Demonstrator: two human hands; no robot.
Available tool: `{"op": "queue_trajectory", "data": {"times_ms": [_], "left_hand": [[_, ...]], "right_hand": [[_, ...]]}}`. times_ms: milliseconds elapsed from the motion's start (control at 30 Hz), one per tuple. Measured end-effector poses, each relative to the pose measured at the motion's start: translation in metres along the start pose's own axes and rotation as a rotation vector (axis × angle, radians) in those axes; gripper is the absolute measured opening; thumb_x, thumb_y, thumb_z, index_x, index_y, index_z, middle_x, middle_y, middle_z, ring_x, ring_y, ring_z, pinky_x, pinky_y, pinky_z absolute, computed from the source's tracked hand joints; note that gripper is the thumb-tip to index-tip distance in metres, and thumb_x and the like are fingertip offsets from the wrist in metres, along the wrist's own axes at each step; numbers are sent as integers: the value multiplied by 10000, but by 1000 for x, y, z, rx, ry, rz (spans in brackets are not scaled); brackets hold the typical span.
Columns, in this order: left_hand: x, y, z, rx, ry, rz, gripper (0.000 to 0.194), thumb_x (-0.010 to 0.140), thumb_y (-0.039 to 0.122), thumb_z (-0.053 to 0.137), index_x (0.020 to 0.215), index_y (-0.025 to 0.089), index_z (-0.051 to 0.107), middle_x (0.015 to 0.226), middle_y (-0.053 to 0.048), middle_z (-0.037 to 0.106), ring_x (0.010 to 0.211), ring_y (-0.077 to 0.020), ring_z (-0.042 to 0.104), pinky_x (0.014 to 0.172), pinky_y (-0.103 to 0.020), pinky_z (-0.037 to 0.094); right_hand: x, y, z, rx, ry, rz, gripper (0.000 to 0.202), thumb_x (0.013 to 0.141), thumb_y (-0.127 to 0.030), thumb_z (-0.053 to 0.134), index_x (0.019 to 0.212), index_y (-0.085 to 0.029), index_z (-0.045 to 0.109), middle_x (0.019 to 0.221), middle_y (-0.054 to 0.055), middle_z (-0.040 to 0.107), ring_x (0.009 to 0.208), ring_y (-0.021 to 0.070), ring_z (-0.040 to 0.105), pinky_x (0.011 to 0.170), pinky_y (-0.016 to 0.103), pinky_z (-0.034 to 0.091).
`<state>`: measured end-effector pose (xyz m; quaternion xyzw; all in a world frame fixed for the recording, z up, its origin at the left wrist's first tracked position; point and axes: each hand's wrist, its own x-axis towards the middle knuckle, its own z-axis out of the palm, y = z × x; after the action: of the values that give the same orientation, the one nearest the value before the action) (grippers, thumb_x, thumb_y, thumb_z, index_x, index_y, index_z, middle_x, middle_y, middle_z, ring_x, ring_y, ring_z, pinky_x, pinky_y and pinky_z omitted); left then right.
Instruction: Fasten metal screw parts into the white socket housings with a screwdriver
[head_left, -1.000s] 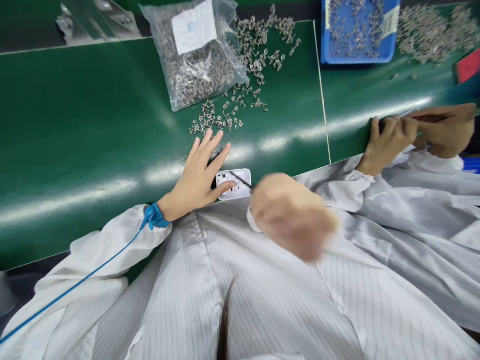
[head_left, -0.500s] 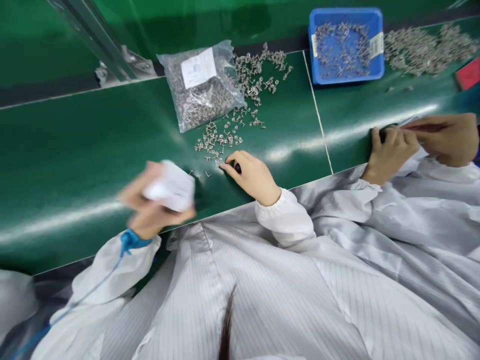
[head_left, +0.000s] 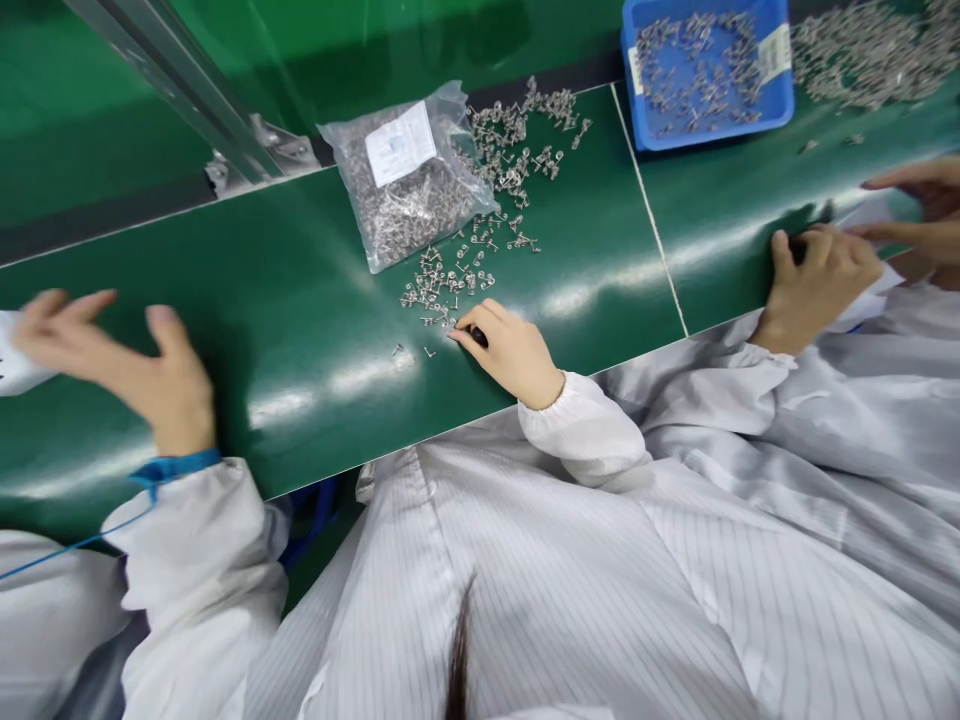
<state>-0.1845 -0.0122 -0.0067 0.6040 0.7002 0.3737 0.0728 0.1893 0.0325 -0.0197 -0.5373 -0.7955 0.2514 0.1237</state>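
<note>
My left hand (head_left: 124, 375), with a blue band at the wrist, is over the left part of the green table, its fingers spread and blurred. Its fingertips overlap a white object (head_left: 16, 355) cut off by the left edge; no grip on it shows. My right hand (head_left: 506, 350) rests on the table, thumb and forefinger pinched together, with a small black object (head_left: 478, 337) partly hidden in it. Its fingertips are beside small loose metal parts (head_left: 442, 285). Behind them lies a clear bag (head_left: 420, 205) full of similar parts, with a white label.
A blue bin (head_left: 705, 95) holding metal parts stands at the back right, beside a large pile of parts (head_left: 874, 60). At the right, another person's hands (head_left: 825, 270) work over the table (head_left: 300, 270). A metal post (head_left: 187, 90) rises at the back left.
My left hand has moved far left and its fingers have spread from around the white object, now at the left edge. My right hand has barely moved. The view has shifted slightly.
</note>
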Motion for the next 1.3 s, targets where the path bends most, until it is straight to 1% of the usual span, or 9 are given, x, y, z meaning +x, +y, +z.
{"op": "queue_trajectory", "data": {"times_ms": [67,100,200,267,500,767,967,1133,1300], "left_hand": [[-13,29,31,102,20,173,309,1002,443,548,1251,263,586,1301,-24,590,1321,-308,501,1095,-695,288],[-18,43,47,72,-116,255,316,971,448,589,1217,252,624,1194,-32,639,1203,-298,573,1057,-646,364],[-30,80,85,32,-370,368,269,940,421,603,1088,217,698,998,-74,663,996,-277,606,910,-517,444],[-32,95,98,37,-449,356,244,943,374,587,1071,201,702,956,-84,642,962,-269,590,876,-467,448],[-26,94,99,-149,-437,257,119,934,270,624,942,204,723,925,-45,666,822,-174,601,762,-324,495],[-31,101,100,-274,-239,156,111,867,340,773,879,232,752,867,-11,734,821,-171,674,803,-324,546],[-44,116,110,-540,-215,-16,158,825,314,813,926,220,734,903,4,718,813,-139,716,806,-285,596],[-44,128,123,-844,-222,-215,196,856,347,772,990,217,715,933,-6,674,863,-134,727,871,-282,604],[-44,143,129,-1168,-382,-571,198,872,363,685,1022,234,663,1006,-42,687,1023,-174,700,929,-308,592]], "right_hand": [[-1,0,-4,32,22,-1,248,1021,-403,530,1035,-184,645,1039,26,665,828,125,601,665,255,384],[0,0,-6,49,37,-4,237,1026,-384,520,1052,-180,637,1050,31,670,857,135,612,692,261,407],[3,0,-10,84,57,-39,185,1028,-287,490,1086,-170,621,1062,49,682,936,158,628,778,282,455],[7,1,-11,82,45,-85,193,1024,-249,471,1088,-169,635,1072,59,679,965,162,630,805,286,466],[19,-3,-13,-94,-29,-168,301,1055,-305,432,1170,-205,691,1149,64,648,902,136,630,649,269,374],[24,-15,-18,-283,-103,-175,312,1043,-216,384,1150,-181,675,1182,83,634,678,103,532,558,313,202],[15,-9,-20,-23,14,-72,203,977,-130,468,1054,-169,652,1124,72,616,834,137,585,626,271,356],[-3,-13,-27,303,135,-125,133,975,-177,540,977,-185,672,968,32,623,890,132,593,817,273,477],[-19,-34,-23,357,147,-182,162,997,-226,529,1029,-214,688,1009,23,635,911,113,616,781,246,497]]}}
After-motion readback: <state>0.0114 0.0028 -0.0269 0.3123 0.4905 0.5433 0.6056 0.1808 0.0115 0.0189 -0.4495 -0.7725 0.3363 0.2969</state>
